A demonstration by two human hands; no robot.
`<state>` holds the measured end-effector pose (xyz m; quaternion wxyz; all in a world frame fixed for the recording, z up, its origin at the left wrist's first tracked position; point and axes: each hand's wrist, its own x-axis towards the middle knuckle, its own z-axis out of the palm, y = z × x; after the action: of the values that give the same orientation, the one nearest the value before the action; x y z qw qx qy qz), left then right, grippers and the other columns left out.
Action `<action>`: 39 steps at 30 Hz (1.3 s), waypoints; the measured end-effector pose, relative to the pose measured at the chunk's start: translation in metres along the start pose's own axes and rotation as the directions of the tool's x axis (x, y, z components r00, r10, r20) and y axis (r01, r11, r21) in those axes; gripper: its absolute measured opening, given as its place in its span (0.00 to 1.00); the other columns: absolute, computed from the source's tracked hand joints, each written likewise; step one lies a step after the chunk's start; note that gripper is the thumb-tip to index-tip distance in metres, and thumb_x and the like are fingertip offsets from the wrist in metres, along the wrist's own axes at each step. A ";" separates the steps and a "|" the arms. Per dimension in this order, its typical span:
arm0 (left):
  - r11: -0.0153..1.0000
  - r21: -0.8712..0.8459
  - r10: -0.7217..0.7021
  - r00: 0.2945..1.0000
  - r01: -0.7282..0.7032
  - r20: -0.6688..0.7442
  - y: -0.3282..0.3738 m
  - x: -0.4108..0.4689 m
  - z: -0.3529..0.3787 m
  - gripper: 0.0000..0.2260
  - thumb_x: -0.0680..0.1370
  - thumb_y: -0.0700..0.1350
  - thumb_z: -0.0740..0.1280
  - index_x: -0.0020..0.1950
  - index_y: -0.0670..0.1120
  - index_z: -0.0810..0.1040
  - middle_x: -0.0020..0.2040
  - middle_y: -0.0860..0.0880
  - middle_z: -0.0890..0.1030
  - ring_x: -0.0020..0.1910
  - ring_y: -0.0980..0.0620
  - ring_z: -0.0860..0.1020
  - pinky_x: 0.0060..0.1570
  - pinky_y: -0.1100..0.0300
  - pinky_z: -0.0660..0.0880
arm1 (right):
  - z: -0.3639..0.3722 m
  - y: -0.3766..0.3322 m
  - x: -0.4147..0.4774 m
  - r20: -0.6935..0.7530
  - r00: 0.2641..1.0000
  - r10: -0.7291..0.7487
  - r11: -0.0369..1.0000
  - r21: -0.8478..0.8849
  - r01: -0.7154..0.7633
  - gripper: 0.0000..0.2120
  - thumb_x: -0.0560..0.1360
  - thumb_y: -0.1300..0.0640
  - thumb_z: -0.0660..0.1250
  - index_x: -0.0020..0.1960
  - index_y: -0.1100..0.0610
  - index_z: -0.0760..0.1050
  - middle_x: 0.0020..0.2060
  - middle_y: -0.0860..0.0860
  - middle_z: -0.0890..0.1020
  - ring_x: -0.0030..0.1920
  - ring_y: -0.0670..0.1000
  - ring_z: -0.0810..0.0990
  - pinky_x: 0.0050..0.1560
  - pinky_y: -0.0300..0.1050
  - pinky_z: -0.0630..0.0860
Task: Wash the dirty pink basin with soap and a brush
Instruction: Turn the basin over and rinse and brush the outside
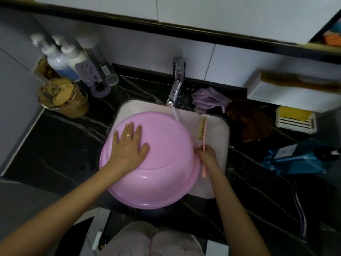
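Pump bottles (60, 58): labels too blurred to read. Jar (62, 97) on counter (55, 145) holds tan-brown stuff. Dish (295, 124) holds yellow soap (295, 112). Pink basin (166, 163) is glossy and upside down over sink (219, 130), with faucet (177, 84) water at its far edge. Left grip (129, 146) released, flat on the base. Right grip (207, 154) clenched round pink brush (202, 128) beside the rim.

It was a home washroom: a white sink (218, 137) sat sunk in a black marble tabletop (55, 145), a chrome faucet (177, 80) behind it, pump bottles (63, 59) to its left, a soap dish (295, 120) to its right.
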<state>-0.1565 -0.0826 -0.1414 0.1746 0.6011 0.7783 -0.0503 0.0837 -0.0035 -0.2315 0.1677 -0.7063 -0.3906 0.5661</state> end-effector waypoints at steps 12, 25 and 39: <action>0.915 -0.403 0.100 0.950 0.029 0.297 0.014 0.088 0.007 0.24 0.82 0.53 0.56 0.76 0.47 0.58 0.77 0.50 0.57 0.75 0.52 0.57 0.71 0.63 0.49 | -0.045 -0.008 -0.053 -0.193 0.972 -0.133 0.977 -0.188 0.096 0.12 0.77 0.59 0.60 0.59 0.61 0.70 0.47 0.53 0.75 0.46 0.53 0.75 0.47 0.43 0.70; 0.908 -0.412 0.092 0.924 0.075 0.371 0.084 0.132 0.025 0.32 0.76 0.61 0.47 0.76 0.46 0.57 0.76 0.45 0.59 0.74 0.47 0.59 0.74 0.48 0.52 | -0.037 -0.003 -0.117 -0.446 0.888 -0.109 0.984 0.078 0.160 0.10 0.78 0.62 0.59 0.59 0.59 0.68 0.42 0.52 0.78 0.40 0.49 0.78 0.39 0.42 0.73; 0.848 -0.525 0.268 0.911 -0.069 0.312 0.035 0.142 0.038 0.25 0.81 0.53 0.51 0.77 0.45 0.57 0.77 0.47 0.58 0.73 0.46 0.62 0.73 0.56 0.57 | -0.004 -0.008 -0.139 -0.599 0.792 -0.122 0.967 0.107 0.230 0.06 0.77 0.66 0.58 0.54 0.59 0.67 0.38 0.52 0.76 0.38 0.49 0.76 0.38 0.42 0.72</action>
<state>-0.1460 0.0463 -0.2194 0.4739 0.5809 0.6594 0.0566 0.0769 -0.1007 -0.1323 0.3934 -0.7893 -0.3329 0.3338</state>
